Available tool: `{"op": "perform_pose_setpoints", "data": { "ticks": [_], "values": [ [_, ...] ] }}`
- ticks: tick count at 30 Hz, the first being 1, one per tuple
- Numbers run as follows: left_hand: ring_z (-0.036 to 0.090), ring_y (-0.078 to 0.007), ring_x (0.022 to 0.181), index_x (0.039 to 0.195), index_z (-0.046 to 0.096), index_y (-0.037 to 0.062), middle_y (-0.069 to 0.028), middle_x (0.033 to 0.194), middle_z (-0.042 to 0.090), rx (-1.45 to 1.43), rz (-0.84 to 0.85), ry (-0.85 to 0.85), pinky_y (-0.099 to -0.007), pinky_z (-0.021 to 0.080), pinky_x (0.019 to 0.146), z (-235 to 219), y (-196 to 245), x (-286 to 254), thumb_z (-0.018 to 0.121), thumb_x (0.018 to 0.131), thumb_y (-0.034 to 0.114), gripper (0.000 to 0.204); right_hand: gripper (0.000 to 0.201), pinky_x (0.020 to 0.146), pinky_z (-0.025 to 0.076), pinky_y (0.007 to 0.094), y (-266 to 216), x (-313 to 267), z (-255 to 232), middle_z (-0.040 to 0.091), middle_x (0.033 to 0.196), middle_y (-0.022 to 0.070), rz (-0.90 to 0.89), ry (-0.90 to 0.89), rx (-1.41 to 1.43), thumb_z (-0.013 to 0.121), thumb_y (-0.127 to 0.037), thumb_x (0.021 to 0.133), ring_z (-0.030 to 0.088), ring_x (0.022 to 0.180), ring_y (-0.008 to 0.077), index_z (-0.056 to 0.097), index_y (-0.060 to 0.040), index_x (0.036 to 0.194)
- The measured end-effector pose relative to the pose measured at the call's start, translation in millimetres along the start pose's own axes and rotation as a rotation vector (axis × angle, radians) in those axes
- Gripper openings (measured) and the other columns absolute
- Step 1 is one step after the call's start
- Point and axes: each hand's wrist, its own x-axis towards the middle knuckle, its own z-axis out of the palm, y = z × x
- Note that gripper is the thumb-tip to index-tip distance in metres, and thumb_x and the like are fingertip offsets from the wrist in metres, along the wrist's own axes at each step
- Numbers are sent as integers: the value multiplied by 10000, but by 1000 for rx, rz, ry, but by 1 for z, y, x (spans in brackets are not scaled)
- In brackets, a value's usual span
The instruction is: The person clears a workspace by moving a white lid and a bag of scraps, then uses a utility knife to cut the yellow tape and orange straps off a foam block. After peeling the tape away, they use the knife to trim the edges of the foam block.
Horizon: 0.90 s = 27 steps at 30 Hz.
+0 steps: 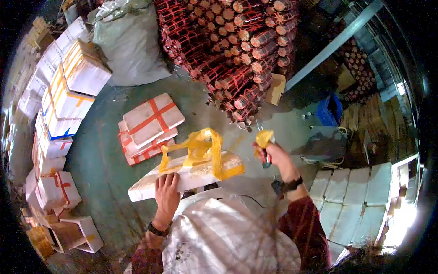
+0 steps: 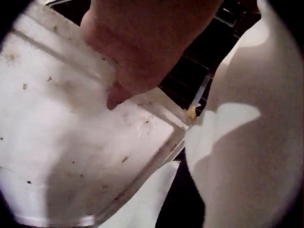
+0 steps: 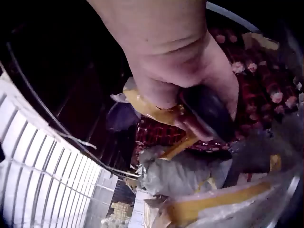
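A white foam slab (image 1: 143, 186) lies across the lap, with loose yellow tape (image 1: 197, 148) looped and bunched over its far side. The left hand (image 1: 168, 194) grips the slab's near edge, fingers on top; in the left wrist view, the thumb of that hand (image 2: 142, 52) presses the slab's other face (image 2: 71, 137). Off to the slab's right, clear of it, the right hand (image 1: 279, 160) is curled round a dark-handled tool (image 1: 267, 158), along with a yellow tape wad (image 1: 264, 137). The right wrist view shows this hand (image 3: 185, 71), the dark handle (image 3: 209, 111) and yellow tape (image 3: 152, 107).
Foam slabs with red tape (image 1: 155, 116) are piled on the floor ahead. Foam boxes (image 1: 82, 73) are stacked at left, beside a large white sack (image 1: 130, 45). Red-netted bundles (image 1: 242, 77) rise ahead. At right are a blue container (image 1: 329, 111) and rows of white blocks (image 1: 349, 196).
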Motion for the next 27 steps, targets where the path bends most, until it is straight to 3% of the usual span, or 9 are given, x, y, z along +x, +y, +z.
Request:
{"op": "perform_pose_setpoints", "data": {
  "ticks": [3,4,7,10,14,17,19,21,27],
  "values": [
    [537,-285,1057,1145,570,52,-80,1131,586,32,41,61,-405,428,920,3,-5,-4,597,690,3,458,286,470,413,285,10,-23,59,587,691,0,-86,49,-395,676,-271,904,503,538,86,594,-15,1001],
    [539,-280,1045,1149,570,50,-82,1127,586,73,50,37,-403,432,914,2,-2,-5,593,712,30,438,363,468,415,291,11,-27,77,577,660,-1,-30,28,-407,732,-364,859,508,529,93,637,-24,945],
    [544,-269,1023,1155,567,47,-91,1120,586,170,91,21,-399,439,904,9,9,-10,577,762,97,396,329,414,385,315,-2,-36,137,565,603,-1,12,164,-771,808,-360,791,487,437,123,667,-71,861],
    [547,-263,1015,1160,564,46,-100,1121,584,248,152,-3,-396,439,904,20,12,-24,559,795,141,377,374,420,344,308,43,5,108,487,536,-1,-32,102,-1079,814,-375,782,451,444,102,633,-48,788],
    [546,-264,999,1185,552,51,-103,1094,577,251,171,-40,-392,438,893,19,10,-26,546,811,147,386,315,421,362,317,58,1,131,521,554,15,34,93,-842,837,-277,757,453,438,103,639,-33,747],
    [544,-266,990,1190,549,53,-100,1080,574,209,129,-28,-389,436,884,20,4,-25,552,805,135,394,261,414,360,320,70,15,127,526,551,18,-6,180,-978,815,-230,761,459,427,110,649,-29,753],
    [543,-268,992,1191,548,54,-100,1081,573,178,115,-27,-390,433,884,22,0,-27,556,800,127,398,251,505,455,341,49,6,119,603,607,61,-85,156,-955,774,-218,761,572,523,157,647,-3,729],
    [542,-271,1000,1192,548,54,-101,1092,572,154,128,-55,-393,430,890,25,2,-31,558,796,120,402,272,561,483,360,51,12,107,630,626,96,-122,260,-1180,769,-238,751,604,568,203,651,5,720],
    [534,-316,1050,1167,552,44,-98,1118,581,-37,201,-110,-431,424,915,16,-3,-32,573,740,59,427,357,592,492,394,9,21,85,631,660,152,-14,204,-1619,777,-308,751,602,583,272,646,22,722]
  ]
}}
